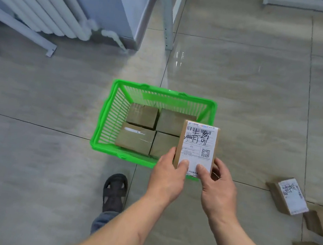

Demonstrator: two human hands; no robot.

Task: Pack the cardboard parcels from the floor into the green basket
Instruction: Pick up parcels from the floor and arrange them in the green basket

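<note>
Both hands, left [166,176] and right [217,189], are gripping a labelled parcel [197,147] above the green basket [106,117], which is already holding four parcels [135,141], while three more are waiting on the floor [247,89].

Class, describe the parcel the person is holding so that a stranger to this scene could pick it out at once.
Find the green basket on the tiled floor, with four plain brown parcels inside. Over its near right corner, the left hand and right hand grip the held parcel. It alone is lifted, its white label with bold black handwriting facing up.
</note>
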